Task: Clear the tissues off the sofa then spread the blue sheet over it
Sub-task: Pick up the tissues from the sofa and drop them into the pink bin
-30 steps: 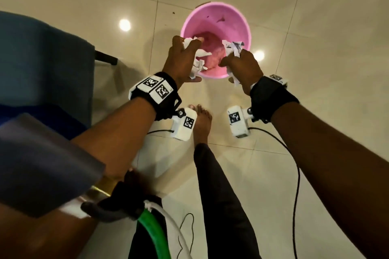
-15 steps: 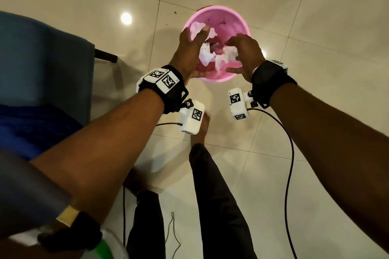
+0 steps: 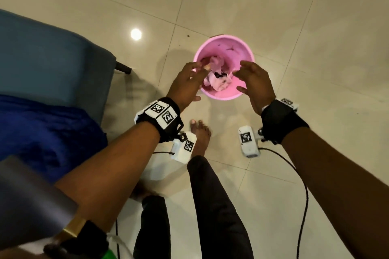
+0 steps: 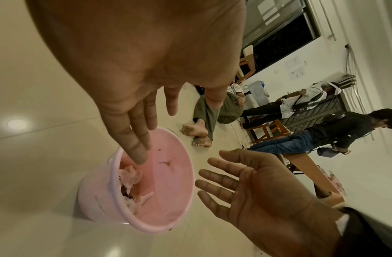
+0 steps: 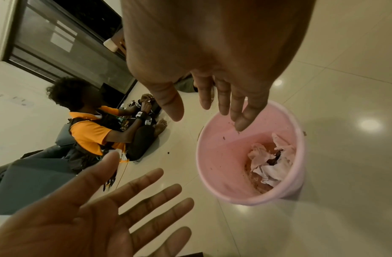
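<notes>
A pink bucket (image 3: 242,48) stands on the tiled floor, with crumpled tissues (image 3: 216,79) lying at its bottom. Both my hands hover above its near rim, fingers spread and holding nothing: left hand (image 3: 187,82) at the left side, right hand (image 3: 254,84) at the right. The left wrist view shows the bucket (image 4: 168,182), the tissues (image 4: 131,175), my left hand (image 4: 135,111) and my right hand (image 4: 256,191). The right wrist view shows the tissues (image 5: 272,161) in the bucket (image 5: 223,156). The dark blue sheet (image 3: 42,132) lies bunched on the blue-grey sofa (image 3: 42,59) at the left.
My bare foot (image 3: 200,134) stands just before the bucket. Cables trail from the wrist cameras over the floor (image 3: 315,48). A person in an orange shirt (image 5: 98,128) sits on the floor, and other people (image 4: 322,133) are by a wall.
Both hands have let go of the tissues, which dropped into the bucket. The hands have opened and drawn back from over the bucket's mouth toward its near rim.
</notes>
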